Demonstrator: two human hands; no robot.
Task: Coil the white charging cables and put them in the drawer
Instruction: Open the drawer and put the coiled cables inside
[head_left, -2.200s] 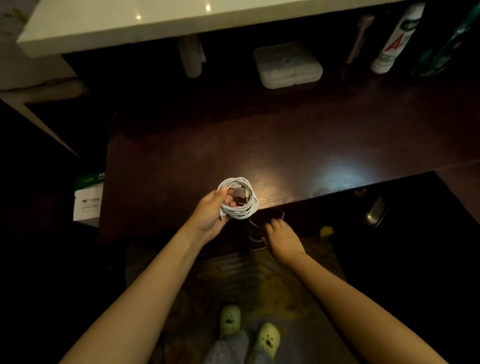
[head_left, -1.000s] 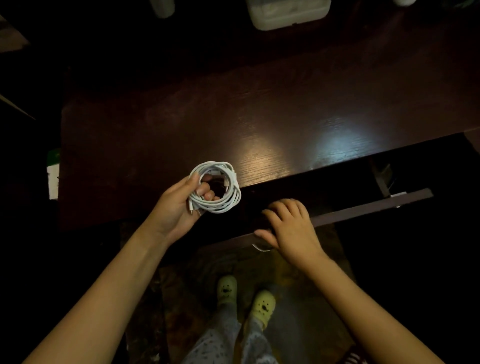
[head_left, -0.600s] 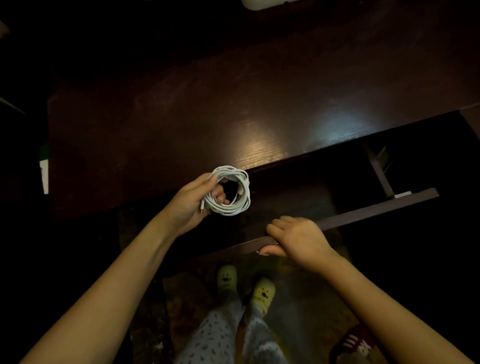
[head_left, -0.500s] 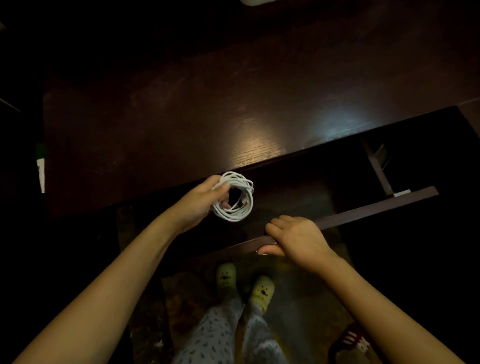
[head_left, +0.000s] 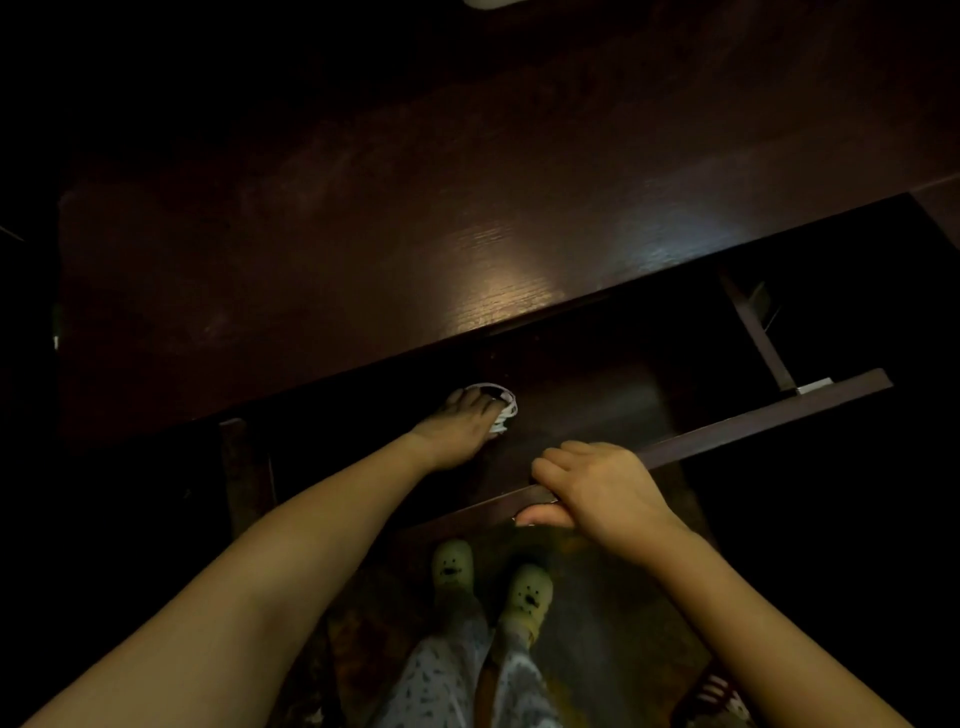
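The dark wooden drawer (head_left: 753, 423) stands pulled out under the desk's front edge. My left hand (head_left: 457, 428) reaches down inside it, fingers closed over the coiled white charging cable (head_left: 503, 408), which shows only partly past my fingers, low near the drawer's floor. My right hand (head_left: 597, 488) grips the drawer's front panel from above, thumb under the edge. The drawer's inside is dark and little of it shows.
The glossy dark desk top (head_left: 415, 234) fills the upper half. A white box edge (head_left: 488, 3) peeks in at the top. A drawer side rail (head_left: 756, 332) runs at the right. My feet in yellow slippers (head_left: 524, 592) stand on the floor below the drawer.
My left hand has lowered the cable coil from above the desk edge down into the drawer. The right hand keeps its hold on the drawer front, which is pulled out.
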